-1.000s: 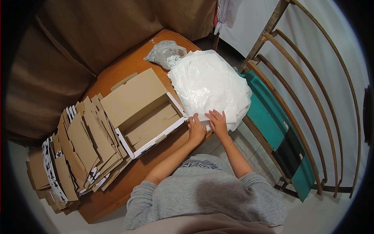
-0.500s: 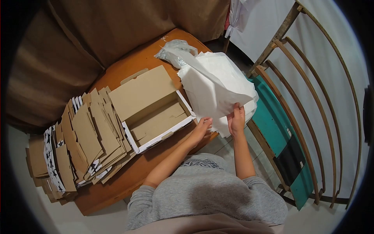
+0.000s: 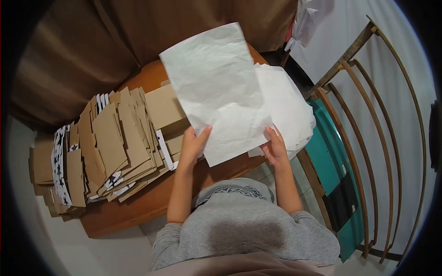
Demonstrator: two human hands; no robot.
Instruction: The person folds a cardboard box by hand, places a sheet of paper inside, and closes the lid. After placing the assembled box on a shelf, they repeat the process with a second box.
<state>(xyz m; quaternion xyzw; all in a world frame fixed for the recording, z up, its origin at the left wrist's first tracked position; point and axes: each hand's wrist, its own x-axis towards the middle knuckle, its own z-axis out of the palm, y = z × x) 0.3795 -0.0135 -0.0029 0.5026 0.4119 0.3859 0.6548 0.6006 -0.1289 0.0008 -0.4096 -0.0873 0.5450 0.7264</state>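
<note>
A sheet of white paper [image 3: 221,87] is held up between both hands, its far end raised over the table. My left hand [image 3: 193,143] pinches its near left edge, thumb on top. At the near right corner, my right hand [image 3: 275,146] grips it the same way. Behind the sheet, an open cardboard box [image 3: 165,108] is partly hidden; its raised lid and part of its white-edged left side show. To the right lies a stack of white paper sheets [image 3: 290,108], partly covered by the held sheet.
Flattened cardboard boxes [image 3: 110,138], some with black stars on white, overlap across the left of the brown table [image 3: 133,214]. A wooden rack [image 3: 354,87] and a teal panel [image 3: 329,147] stand at the right. A brown curtain [image 3: 138,32] hangs behind.
The paper sheet has come off the stack and moved left, now spread flat over part of the open box. My left hand has shifted left and taken hold of its edge.
</note>
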